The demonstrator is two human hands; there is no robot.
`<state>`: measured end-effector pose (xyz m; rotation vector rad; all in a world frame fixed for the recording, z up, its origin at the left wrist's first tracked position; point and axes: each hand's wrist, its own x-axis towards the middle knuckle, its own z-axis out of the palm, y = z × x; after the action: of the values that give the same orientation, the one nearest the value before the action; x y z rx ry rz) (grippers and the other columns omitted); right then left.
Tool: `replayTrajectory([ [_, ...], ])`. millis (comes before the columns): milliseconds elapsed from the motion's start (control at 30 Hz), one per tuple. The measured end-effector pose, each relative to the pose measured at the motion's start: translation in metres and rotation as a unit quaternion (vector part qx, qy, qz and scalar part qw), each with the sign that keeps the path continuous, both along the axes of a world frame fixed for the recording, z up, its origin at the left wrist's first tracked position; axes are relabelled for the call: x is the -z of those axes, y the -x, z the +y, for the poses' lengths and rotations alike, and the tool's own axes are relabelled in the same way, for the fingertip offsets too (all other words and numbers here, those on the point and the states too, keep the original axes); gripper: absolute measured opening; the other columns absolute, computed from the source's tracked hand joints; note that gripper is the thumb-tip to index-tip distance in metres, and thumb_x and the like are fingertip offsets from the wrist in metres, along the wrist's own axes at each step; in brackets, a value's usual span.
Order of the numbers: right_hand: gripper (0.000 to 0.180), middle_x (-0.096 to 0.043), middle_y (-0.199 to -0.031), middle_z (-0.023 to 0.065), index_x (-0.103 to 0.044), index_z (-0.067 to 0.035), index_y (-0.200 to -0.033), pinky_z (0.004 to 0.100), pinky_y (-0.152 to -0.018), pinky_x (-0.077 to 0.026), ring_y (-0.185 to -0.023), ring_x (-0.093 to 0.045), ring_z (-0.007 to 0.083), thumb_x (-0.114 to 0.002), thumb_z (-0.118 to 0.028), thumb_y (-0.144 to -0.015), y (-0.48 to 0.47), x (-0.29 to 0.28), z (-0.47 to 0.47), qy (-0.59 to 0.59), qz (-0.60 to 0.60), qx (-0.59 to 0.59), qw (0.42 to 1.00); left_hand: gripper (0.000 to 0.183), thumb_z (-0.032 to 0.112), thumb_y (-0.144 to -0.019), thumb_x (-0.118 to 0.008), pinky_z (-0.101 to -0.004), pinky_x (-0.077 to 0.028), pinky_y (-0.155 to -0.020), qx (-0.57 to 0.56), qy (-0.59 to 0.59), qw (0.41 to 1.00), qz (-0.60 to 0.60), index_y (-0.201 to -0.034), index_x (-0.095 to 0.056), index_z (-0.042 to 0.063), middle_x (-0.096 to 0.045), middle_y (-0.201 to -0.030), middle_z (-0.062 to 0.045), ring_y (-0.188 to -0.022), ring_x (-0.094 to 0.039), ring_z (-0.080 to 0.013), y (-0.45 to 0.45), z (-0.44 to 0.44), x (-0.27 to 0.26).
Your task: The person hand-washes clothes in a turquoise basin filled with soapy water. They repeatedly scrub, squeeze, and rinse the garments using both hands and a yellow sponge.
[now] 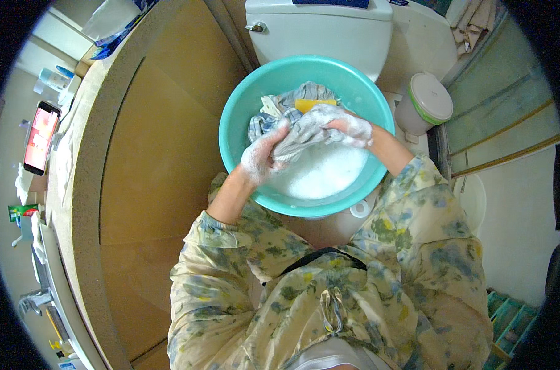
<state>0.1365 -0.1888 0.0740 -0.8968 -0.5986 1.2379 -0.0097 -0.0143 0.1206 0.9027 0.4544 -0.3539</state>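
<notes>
A light grey cloth [299,138], wet and foamy, is stretched between my two hands above a turquoise plastic basin [236,99]. My left hand [264,155], lathered up to the wrist, grips its lower left end. Foam covers most of my right hand [349,127], which clutches the bunched upper right part, so its fingers are partly hidden. Just behind the cloth lies a yellow bar [314,104], probably laundry soap. Around that bar rest a crumpled grey garment [313,89] and a blue-and-white checked cloth [263,124]. White suds [324,173] fill the near half of the basin.
A white toilet [319,37] stands behind the basin. To the right are a lidded bin [423,99] and a glass shower panel [497,101]. Brown cabinet doors [159,138] flank the left, under a counter holding a lit phone [42,138] and a faucet [35,300].
</notes>
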Motion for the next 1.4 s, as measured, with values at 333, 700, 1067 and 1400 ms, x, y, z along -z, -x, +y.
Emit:
replayTrajectory([
  [333,0.02,-0.059,-0.086,0.01,-0.057,0.001,-0.087,0.0292,-0.073,-0.043,-0.078,-0.053,0.0163,-0.044,-0.012,-0.079,-0.008,0.046,-0.011,0.114,-0.434,-0.056,0.892,0.036,0.034,-0.086,-0.046,-0.0284,-0.042,-0.073,0.341,-0.473,0.768,-0.266,-0.096,-0.058,0.001,-0.059,-0.087,-0.008,-0.08,-0.053,-0.0163,-0.008,0.003,0.043],
  [700,0.015,-0.06,-0.075,0.0032,-0.059,-0.005,-0.071,0.0289,-0.055,-0.046,-0.059,-0.055,0.0164,-0.053,-0.019,-0.072,0.037,-0.018,0.019,0.025,0.07,0.077,0.994,0.03,0.028,-0.084,-0.044,-0.0316,-0.046,-0.078,-0.014,0.039,0.998,-0.053,-0.105,-0.05,0.008,-0.058,-0.096,-0.005,-0.087,-0.057,-0.0167,-0.02,-0.008,0.048],
  [1067,0.012,-0.058,-0.061,0.0158,-0.059,-0.006,-0.067,0.0406,-0.054,-0.046,-0.057,-0.058,0.0293,-0.052,-0.015,-0.068,0.075,-0.018,0.058,0.216,-0.77,0.229,0.555,0.023,0.024,-0.087,-0.038,-0.0269,-0.051,-0.051,-0.14,0.225,0.964,0.003,-0.096,-0.051,0.008,-0.057,-0.08,-0.003,-0.065,-0.057,-0.0173,-0.028,-0.036,0.034],
  [1400,0.035,-0.061,-0.075,0.0149,-0.057,-0.001,-0.085,0.0415,-0.062,-0.048,-0.07,-0.06,0.029,-0.044,-0.034,-0.08,-0.005,-0.029,0.048,0.298,-0.784,0.226,0.496,0.026,0.026,-0.09,-0.032,-0.0179,-0.041,-0.036,-0.171,-0.004,0.984,-0.045,-0.086,-0.051,0.009,-0.056,-0.074,-0.001,-0.055,-0.053,-0.0101,-0.025,-0.001,0.013],
])
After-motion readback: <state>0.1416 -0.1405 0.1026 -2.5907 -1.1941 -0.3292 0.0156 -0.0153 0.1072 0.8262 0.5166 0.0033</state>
